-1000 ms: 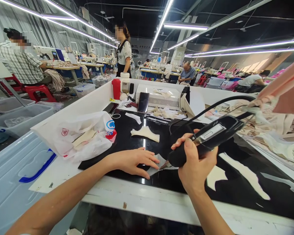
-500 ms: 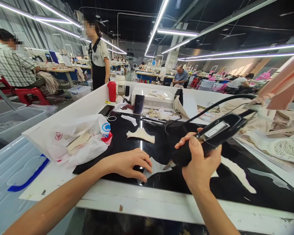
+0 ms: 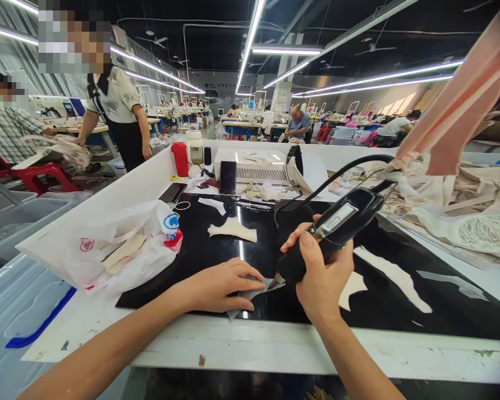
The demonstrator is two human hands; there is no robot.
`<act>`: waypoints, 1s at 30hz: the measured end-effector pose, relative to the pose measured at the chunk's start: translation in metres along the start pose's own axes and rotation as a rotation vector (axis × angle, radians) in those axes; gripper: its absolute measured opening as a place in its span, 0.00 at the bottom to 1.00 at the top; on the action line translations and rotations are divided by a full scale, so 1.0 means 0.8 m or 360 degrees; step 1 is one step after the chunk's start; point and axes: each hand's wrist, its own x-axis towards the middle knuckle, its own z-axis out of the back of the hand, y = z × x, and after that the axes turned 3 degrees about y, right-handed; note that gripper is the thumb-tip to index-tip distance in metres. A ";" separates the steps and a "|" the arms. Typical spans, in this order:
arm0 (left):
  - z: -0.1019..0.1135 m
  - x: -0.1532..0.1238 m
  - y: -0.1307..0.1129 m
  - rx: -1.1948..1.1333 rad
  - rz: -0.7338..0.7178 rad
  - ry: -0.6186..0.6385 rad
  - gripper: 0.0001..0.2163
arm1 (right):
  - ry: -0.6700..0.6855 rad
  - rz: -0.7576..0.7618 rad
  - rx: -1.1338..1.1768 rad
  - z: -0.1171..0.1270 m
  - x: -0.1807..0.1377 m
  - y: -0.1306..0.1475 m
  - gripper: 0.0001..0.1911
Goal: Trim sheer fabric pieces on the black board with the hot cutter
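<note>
My right hand is wrapped round a black corded hand tool with a small pointed metal tip, tilted down to the left. That tip rests on or just over a thin translucent grey piece on the glossy black board. My left hand lies on this piece with its fingers stretched out, covering part of it. Beyond the hands is a cream cut piece. To the right lie a long cream strip and another cream piece, partly behind my right hand.
A white plastic bag with cut scraps sits at the left. At the back stand a phone, a red cup and a white vented box. Pink fabric strips hang at right, above piled lace. A person stands beyond the left wall.
The view has shifted slightly to the right. My left hand has moved closer to the tool's tip, covering more of the translucent piece. The standing person has come nearer, an arm out toward fabric.
</note>
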 end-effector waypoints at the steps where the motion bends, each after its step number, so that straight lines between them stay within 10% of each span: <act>1: 0.000 0.000 0.000 0.0000 0.0004 -0.0002 0.21 | 0.0003 -0.0005 -0.0002 0.000 -0.001 0.000 0.19; 30: 0.004 0.002 -0.004 -0.0075 0.0010 0.0005 0.17 | -0.0057 0.0070 -0.0118 0.012 0.007 -0.004 0.18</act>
